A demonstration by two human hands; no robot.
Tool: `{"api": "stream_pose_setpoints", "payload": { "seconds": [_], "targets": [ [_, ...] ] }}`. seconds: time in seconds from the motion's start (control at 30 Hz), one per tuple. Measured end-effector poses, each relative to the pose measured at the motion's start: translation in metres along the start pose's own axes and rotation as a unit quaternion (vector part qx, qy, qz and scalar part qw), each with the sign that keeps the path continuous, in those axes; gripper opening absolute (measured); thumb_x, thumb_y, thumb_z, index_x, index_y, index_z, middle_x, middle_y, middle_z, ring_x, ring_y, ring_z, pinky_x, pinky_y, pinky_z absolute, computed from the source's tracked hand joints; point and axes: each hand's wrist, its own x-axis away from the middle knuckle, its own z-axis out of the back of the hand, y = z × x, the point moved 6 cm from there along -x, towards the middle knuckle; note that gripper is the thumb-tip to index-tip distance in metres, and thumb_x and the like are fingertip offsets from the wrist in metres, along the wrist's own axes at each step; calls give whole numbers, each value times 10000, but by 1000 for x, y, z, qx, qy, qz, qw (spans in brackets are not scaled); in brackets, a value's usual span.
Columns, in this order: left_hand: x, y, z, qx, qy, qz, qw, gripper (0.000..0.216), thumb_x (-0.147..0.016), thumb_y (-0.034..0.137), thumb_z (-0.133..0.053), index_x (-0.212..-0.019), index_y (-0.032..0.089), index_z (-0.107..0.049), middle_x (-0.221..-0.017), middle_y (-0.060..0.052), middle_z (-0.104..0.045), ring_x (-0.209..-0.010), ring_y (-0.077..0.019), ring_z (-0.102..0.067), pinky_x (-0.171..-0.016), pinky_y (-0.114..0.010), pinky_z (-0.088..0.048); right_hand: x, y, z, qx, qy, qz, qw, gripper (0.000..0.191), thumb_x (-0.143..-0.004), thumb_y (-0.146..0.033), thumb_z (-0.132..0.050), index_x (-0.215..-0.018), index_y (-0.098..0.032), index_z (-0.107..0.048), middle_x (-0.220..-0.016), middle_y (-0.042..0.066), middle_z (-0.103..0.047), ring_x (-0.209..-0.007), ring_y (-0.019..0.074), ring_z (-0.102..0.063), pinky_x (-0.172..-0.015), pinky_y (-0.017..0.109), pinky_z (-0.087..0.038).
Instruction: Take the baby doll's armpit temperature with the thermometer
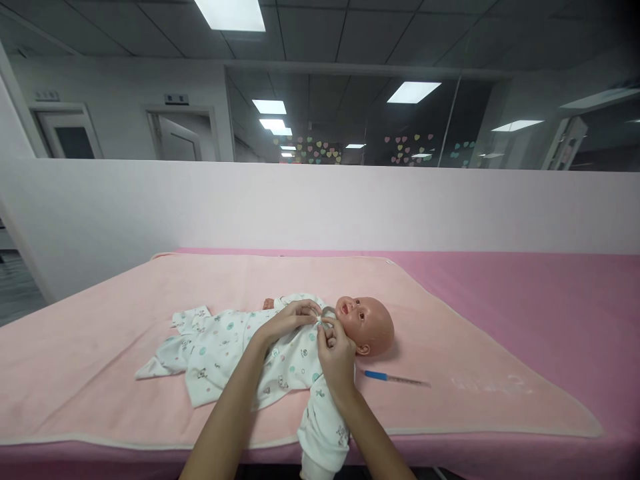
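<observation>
A baby doll [367, 327] lies on its back, head to the right, in a white baby outfit [295, 360] printed with small green and dark figures. Both hands meet at the outfit's neckline, just below the doll's chin. My left hand [295, 319] reaches across the chest, its fingertips closed on the cloth at the collar. Opposite it, my right hand [336, 350] pinches the same spot between thumb and forefinger. A small white bit of fabric, perhaps a tie, shows between the fingertips; its exact form is too small to tell.
A slim thermometer-like stick with a blue end [376, 375] lies beside the doll's head. Under everything spreads a peach blanket [450, 347] on a pink table cover [550, 307]. Behind rises a low white partition [320, 207]. One sleeve hangs over the front edge.
</observation>
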Motion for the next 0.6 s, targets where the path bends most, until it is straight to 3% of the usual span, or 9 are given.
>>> {"api": "stream_pose_setpoints", "payload": {
  "seconds": [0.3,0.6],
  "targets": [
    [-2,-4,2,5,-8,-23,1000,287,-710,240,-620,-981,155,-574,-717,-2,-588,-694,-112,-530,-671,-230,-394,0,3,-1,13,12,28,999,249,-826,-302,-417,-887,-141,-597,-485,-33,-484,-416,103,-435,-459,202,-348],
    [10,5,-2,-112,-3,-47,993,310,-629,257,-695,-905,150,-604,-692,20,-506,-648,-88,-456,-615,-210,-376,1,9,1,-38,10,-20,999,290,-860,-351,-383,-863,-153,-594,-564,16,-576,-495,136,-514,-471,217,-372]
  ]
}}
